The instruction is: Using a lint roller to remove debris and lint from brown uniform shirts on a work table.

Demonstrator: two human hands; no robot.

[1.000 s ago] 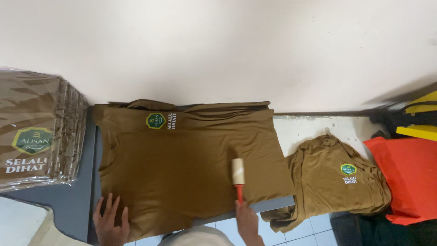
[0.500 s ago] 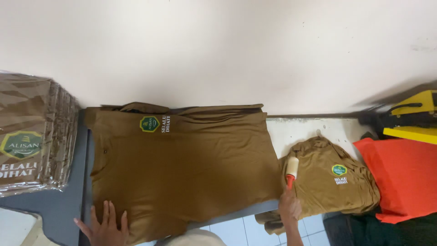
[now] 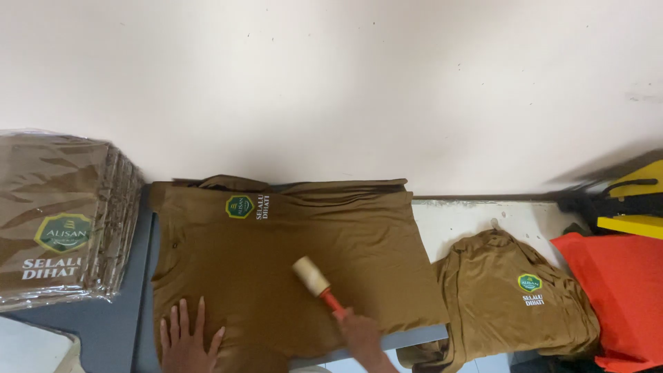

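A brown shirt (image 3: pixel 290 262) with a green round emblem lies spread flat on a grey table (image 3: pixel 103 324). My left hand (image 3: pixel 188 342) presses flat on the shirt's lower left part, fingers apart. My right hand (image 3: pixel 362 335) grips the red handle of a lint roller (image 3: pixel 313 276), whose pale roll rests on the middle of the shirt.
A stack of bagged brown shirts (image 3: pixel 59 221) stands at the left on the table. A heap of loose brown shirts (image 3: pixel 514 304) lies on the floor at the right, beside orange cloth (image 3: pixel 621 290) and a yellow and black object (image 3: pixel 632 200). A pale wall runs behind.
My right hand has brought the lint roller back from the shirt's right edge to its middle. My left hand stays flat on the shirt.
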